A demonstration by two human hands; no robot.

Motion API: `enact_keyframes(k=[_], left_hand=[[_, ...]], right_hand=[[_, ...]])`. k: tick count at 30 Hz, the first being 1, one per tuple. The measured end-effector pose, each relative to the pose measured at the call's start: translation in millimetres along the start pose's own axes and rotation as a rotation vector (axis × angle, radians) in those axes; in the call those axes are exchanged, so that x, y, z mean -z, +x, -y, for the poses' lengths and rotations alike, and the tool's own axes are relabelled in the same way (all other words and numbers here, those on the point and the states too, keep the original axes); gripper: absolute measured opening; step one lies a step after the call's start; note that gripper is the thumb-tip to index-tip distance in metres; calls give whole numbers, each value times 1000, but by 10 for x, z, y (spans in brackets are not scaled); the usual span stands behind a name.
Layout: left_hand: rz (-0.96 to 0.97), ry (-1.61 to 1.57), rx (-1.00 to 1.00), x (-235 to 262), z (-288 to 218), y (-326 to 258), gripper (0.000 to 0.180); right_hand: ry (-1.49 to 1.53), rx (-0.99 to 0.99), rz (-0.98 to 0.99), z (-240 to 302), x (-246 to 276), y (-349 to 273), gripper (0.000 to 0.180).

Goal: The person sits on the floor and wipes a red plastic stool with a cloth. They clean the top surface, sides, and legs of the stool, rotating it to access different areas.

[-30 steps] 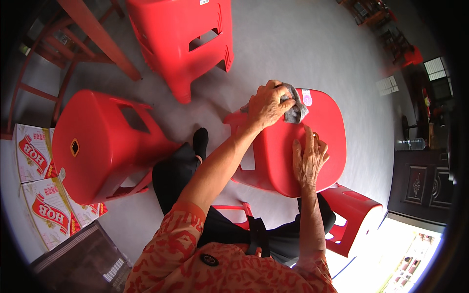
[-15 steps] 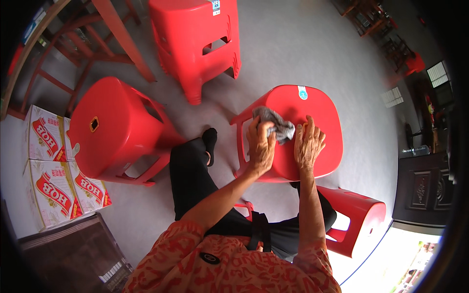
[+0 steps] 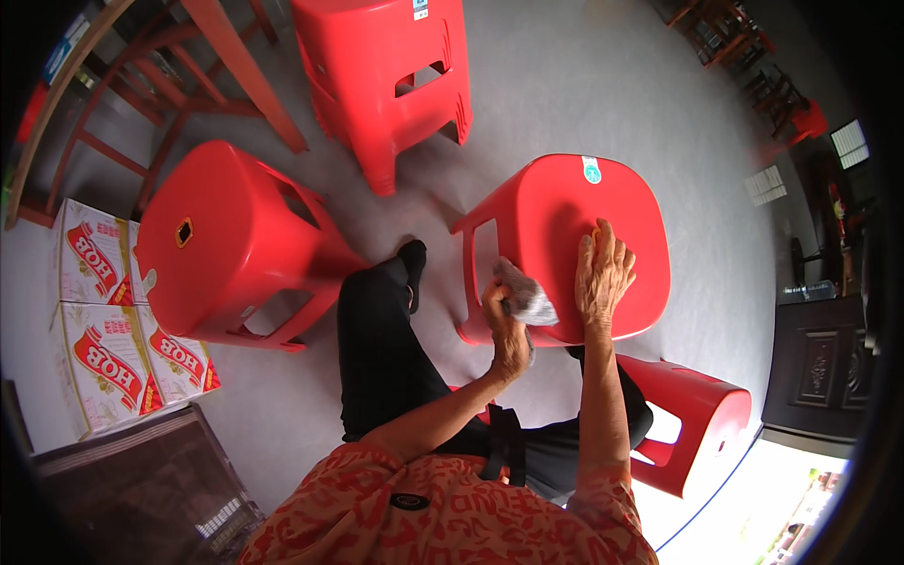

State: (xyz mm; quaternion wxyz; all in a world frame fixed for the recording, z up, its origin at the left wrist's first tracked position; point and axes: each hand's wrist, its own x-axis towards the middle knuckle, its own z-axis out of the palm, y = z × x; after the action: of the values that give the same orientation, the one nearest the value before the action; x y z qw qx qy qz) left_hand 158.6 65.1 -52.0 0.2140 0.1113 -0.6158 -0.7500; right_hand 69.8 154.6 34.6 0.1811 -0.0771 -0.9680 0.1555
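Observation:
A crumpled grey cloth (image 3: 527, 296) is bunched in my left hand (image 3: 508, 339), whose fingers are closed around it. It hangs over the near left edge of a red plastic stool (image 3: 556, 193). I cannot tell whether the cloth touches the stool there. My right hand (image 3: 605, 278) lies on the stool's seat with its fingers apart and slightly bent. Between its thumb and index finger shows part of a yellow-orange rim at the middle of the seat. A small blue-and-white sticker is at the seat's far edge.
More red stools stand to the left (image 3: 202, 245), at the far side (image 3: 386, 66) and at the near right (image 3: 697, 414). White-and-red cartons (image 3: 108, 363) are stacked at left, below a wooden table (image 3: 231, 56). My black-trousered leg (image 3: 377, 330) is left of the wiped stool.
My left hand has drawn the cloth back toward me, from the seat to its near left edge. My right hand stays on the seat. The whole view has shifted slightly.

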Motion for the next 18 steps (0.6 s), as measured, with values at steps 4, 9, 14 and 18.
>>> enact_keyframes(k=[4,9,14,18], left_hand=[[-65,-144,250,36,127,208,35],[-183,245,387,273,1133,104,25],[-176,149,460,267,795,145,24],[-10,-61,352,211,233,242,24]], right_hand=[[1,11,-2,-16,-2,2,37],[-25,6,80,29,29,24,38],[-18,7,56,-19,1,14,38],[55,-15,23,-49,10,20,38]])
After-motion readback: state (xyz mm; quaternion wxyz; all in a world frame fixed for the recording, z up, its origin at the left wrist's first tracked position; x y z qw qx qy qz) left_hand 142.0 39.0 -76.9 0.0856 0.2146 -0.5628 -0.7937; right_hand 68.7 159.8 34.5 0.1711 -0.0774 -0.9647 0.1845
